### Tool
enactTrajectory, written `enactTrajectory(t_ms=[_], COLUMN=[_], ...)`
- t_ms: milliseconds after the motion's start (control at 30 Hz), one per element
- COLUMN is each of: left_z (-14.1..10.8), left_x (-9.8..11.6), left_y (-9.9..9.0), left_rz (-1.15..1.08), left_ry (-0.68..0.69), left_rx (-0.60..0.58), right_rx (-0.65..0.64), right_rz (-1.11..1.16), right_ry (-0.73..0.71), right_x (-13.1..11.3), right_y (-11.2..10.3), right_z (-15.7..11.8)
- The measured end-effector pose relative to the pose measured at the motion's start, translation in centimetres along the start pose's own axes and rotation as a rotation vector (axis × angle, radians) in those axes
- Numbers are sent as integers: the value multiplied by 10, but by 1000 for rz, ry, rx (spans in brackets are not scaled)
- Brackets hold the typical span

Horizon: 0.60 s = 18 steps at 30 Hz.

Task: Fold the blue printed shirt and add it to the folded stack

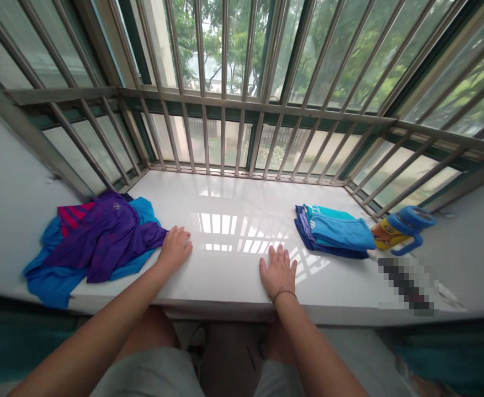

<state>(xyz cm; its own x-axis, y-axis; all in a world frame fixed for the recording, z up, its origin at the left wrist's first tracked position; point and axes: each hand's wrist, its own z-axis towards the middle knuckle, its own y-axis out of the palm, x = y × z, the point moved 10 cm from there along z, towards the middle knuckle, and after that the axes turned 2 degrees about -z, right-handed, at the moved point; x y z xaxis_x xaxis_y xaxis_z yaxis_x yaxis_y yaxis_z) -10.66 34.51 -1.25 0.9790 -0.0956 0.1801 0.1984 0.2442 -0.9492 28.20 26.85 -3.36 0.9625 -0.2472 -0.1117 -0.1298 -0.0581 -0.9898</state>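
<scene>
Both hands rest empty: left hand [176,247] curled beside the purple shirt [107,234], right hand [278,272] flat, apart.

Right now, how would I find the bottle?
Look at the white windowsill under the barred window. At its right end, past the folded blue clothes, lies the bottle. It's the only hard thing: yellow body, blue lid and handle.

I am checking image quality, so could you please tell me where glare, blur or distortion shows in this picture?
Head view: window glare and bar reflections on the white sill between left hand and right hand; a pixelated patch beside the folded clothes; window bars splay from wide-angle distortion.
</scene>
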Motion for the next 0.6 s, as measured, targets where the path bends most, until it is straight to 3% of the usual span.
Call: enactTrajectory(t_ms=[100,167,267,333,367,433,500,567,600], left_z=[-15,-20,-19,-13,-10,-5,-5,-10,-10], left_x=[-23,-60,-124,-150,-158,-166,-162,-137,-114], left_y=[-32,-60,-80,-84,-91,-116,-146,-170,-175], left_rz=[150,267,394,382,348,234,83,-91,-171], left_ry=[-10,-169,-425,-466,-486,-550,-654,-671,-614], left_rx=[133,204,39,-123,-146,-55,138,341,384], right_rx=[6,9,10,5,4,8,21,33,38], right_rz=[23,43,60,59,56,54,57,60,60], right_ry=[-2,-3,-6,-7,-5,-3,-5,-10,-11], right_x=[0,1,1,1,1,2,1,1,0], right_y=[1,1,1,1,1,0,0,-1,-1], right_z=[0,1,1,1,1,1,1,1,1])
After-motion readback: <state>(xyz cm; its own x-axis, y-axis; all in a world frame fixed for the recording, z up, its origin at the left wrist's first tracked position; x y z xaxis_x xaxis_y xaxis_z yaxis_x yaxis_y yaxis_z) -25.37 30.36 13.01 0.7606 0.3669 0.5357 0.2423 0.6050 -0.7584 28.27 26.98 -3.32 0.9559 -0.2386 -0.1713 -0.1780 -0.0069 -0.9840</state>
